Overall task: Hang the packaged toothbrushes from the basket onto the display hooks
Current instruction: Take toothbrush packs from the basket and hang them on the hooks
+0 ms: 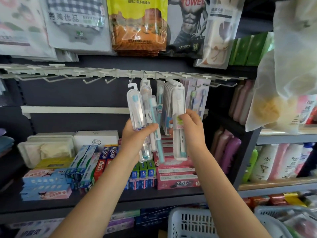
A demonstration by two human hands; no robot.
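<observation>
Head view, left hand (137, 134) gripping toothbrush packs (144, 114), "TOWEL" package (187, 23) above

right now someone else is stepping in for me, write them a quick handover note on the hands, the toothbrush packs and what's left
Left hand: grips a bunch of clear plastic toothbrush cases, not yet hung.
Right hand: pinches one clear case with a white toothbrush, its top up at the white hook rail; whether it sits on a hook is unclear.
Done: several packs hang on the hooks right of centre.
Left: hang the held cases; the hooks to the left are bare. The white slotted plastic basket stands at the bottom; its contents are hidden.
</observation>
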